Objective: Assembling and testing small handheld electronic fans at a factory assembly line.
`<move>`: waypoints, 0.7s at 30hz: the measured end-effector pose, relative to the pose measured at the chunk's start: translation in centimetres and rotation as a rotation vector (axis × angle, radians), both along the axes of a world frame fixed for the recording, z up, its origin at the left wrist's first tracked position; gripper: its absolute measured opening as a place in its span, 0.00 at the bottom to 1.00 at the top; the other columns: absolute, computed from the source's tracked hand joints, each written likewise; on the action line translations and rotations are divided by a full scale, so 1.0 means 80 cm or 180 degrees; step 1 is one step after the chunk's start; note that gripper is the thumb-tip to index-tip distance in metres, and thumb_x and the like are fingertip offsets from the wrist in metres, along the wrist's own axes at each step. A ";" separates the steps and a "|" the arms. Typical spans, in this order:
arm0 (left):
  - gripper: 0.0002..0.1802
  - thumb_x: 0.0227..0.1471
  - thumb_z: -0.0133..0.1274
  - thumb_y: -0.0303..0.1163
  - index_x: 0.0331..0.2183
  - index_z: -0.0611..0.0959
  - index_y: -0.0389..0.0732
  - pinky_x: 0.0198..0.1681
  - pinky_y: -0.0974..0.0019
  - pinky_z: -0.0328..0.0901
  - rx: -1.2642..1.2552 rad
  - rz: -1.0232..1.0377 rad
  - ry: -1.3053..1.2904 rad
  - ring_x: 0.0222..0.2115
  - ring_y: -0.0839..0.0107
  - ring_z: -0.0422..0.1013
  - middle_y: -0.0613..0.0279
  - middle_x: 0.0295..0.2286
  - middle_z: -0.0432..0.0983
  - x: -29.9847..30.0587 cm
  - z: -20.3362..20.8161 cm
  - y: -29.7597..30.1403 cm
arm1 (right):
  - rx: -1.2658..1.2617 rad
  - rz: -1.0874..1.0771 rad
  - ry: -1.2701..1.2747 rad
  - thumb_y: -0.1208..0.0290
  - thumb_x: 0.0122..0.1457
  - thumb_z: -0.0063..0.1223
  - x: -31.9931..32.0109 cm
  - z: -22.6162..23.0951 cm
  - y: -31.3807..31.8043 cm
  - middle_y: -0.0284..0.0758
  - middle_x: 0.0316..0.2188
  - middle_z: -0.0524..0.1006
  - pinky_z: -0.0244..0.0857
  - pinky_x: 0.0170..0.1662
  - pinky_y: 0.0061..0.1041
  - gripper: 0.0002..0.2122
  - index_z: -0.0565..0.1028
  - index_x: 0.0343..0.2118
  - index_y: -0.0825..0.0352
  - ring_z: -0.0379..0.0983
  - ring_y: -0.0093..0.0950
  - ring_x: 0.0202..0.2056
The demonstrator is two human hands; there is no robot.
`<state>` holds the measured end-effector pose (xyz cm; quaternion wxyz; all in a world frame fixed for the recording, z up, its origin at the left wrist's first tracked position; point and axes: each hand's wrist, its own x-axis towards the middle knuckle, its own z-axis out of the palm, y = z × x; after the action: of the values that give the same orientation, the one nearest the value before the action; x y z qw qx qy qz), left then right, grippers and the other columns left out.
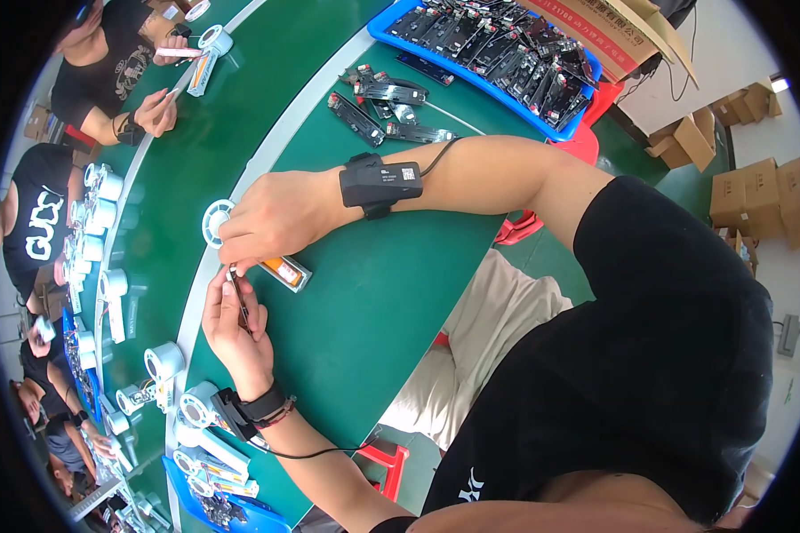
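My left hand (238,333), the lower one, is closed on a thin dark strip-shaped part (243,309) that lies along its fingers. My right hand (276,218) reaches in from above, its fingertips pinched together at the upper end of this part; whatever tiny piece they hold is hidden. Beneath my right hand lies a white handheld fan-like device (215,224), with its round ring head showing on one side and its handle on the other. An orange and white insert (285,272) shows in the open handle.
A blue tray (542,127) of dark strip parts stands at the top, with several loose dark parts (387,107) nearby. More white devices (196,404) and another blue tray (267,520) sit lower left. Across the green table (356,329), other people work. A cardboard box (596,40) stands behind.
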<state>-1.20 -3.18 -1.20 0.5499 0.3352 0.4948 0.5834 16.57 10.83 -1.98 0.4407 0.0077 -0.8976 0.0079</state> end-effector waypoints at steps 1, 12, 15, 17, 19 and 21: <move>0.16 0.66 0.45 0.31 0.49 0.74 0.29 0.14 0.78 0.47 -0.0006 0.0004 0.0004 0.15 0.85 0.55 0.61 0.33 0.73 -0.004 0.000 0.000 | -0.0046 0.0091 0.0064 0.65 0.57 0.57 -0.001 0.000 0.000 0.27 0.27 0.69 0.66 0.24 0.24 0.07 0.72 0.30 0.60 0.72 0.24 0.25; 0.15 0.66 0.46 0.33 0.47 0.74 0.31 0.14 0.79 0.47 -0.0288 -0.0464 0.0087 0.14 0.83 0.55 0.61 0.31 0.72 -0.017 -0.002 0.000 | 0.0246 0.0102 -0.0082 0.64 0.56 0.58 0.000 -0.007 -0.002 0.24 0.26 0.70 0.68 0.25 0.23 0.07 0.72 0.27 0.58 0.71 0.22 0.28; 0.15 0.66 0.46 0.32 0.47 0.75 0.31 0.14 0.78 0.47 -0.0317 -0.0487 0.0129 0.14 0.84 0.55 0.61 0.31 0.72 -0.017 -0.001 -0.001 | 0.0278 0.0084 -0.0120 0.64 0.56 0.58 -0.001 -0.007 -0.002 0.23 0.26 0.70 0.68 0.25 0.24 0.08 0.72 0.27 0.58 0.71 0.22 0.29; 0.15 0.66 0.46 0.32 0.47 0.75 0.31 0.14 0.78 0.47 -0.0332 -0.0508 0.0148 0.14 0.84 0.55 0.61 0.31 0.72 -0.017 -0.003 -0.001 | 0.0290 0.0053 -0.0192 0.62 0.57 0.58 0.000 -0.006 -0.002 0.23 0.26 0.70 0.68 0.25 0.24 0.09 0.72 0.26 0.58 0.72 0.22 0.29; 0.16 0.66 0.46 0.32 0.48 0.74 0.31 0.15 0.78 0.47 -0.0160 -0.0449 0.0096 0.14 0.84 0.55 0.61 0.31 0.72 -0.016 -0.006 0.001 | 0.0042 0.0116 -0.0189 0.62 0.58 0.58 0.002 -0.004 0.000 0.23 0.26 0.71 0.68 0.25 0.25 0.09 0.72 0.27 0.58 0.73 0.23 0.29; 0.16 0.66 0.45 0.32 0.49 0.74 0.31 0.15 0.78 0.47 -0.0080 -0.0409 0.0081 0.14 0.84 0.55 0.62 0.31 0.72 -0.017 -0.004 0.000 | -0.0469 0.0270 -0.0164 0.60 0.60 0.57 0.002 0.008 0.001 0.23 0.26 0.73 0.68 0.25 0.26 0.10 0.73 0.28 0.59 0.74 0.25 0.28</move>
<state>-2.57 -3.15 -1.50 0.5840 0.3668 0.4865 0.5364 16.72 10.88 -1.36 0.4161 0.0131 -0.9045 0.0929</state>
